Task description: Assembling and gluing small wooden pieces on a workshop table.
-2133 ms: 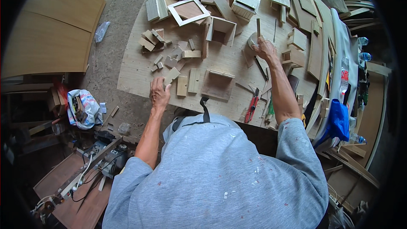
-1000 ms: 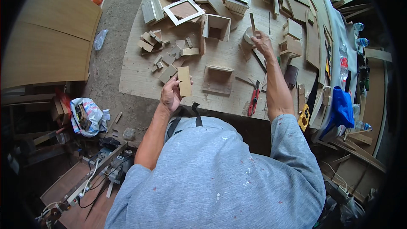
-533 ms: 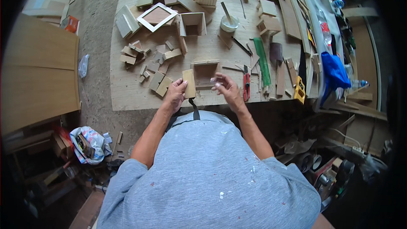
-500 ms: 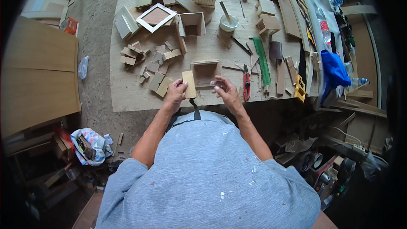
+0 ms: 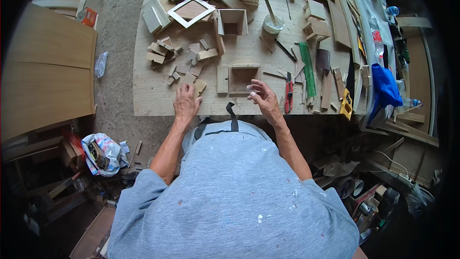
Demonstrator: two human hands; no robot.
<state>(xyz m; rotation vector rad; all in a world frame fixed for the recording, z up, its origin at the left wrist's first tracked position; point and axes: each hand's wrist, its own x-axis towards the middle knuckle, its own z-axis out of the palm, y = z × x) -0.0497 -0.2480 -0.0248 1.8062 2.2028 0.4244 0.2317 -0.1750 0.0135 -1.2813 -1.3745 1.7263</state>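
Observation:
My left hand (image 5: 187, 103) reaches over the small wooden blocks (image 5: 188, 78) near the table's front edge. Its fingers are stretched out, the tips at a pale block (image 5: 200, 86); no block is lifted. My right hand (image 5: 266, 101) hovers at the front right corner of a small open wooden box (image 5: 244, 77), fingers loosely curled and apart, nothing held. Something whitish marks its fingertips. A flat rectangular wood piece (image 5: 223, 79) is against the box's left side. Right of that hand lies a red utility knife (image 5: 289, 93).
Behind the box are another open box (image 5: 232, 17), a white frame (image 5: 178, 12) and a white pot with a stick (image 5: 273, 24). On the right lie a green strip (image 5: 307, 69), a yellow-handled tool (image 5: 346, 105) and a blue bag (image 5: 385, 86). Several block offcuts (image 5: 160, 50) lie left.
My left hand has let go of the rectangular wood piece, now at the box's left side, and moved left to the blocks. My right hand stays near the box; the view has shifted.

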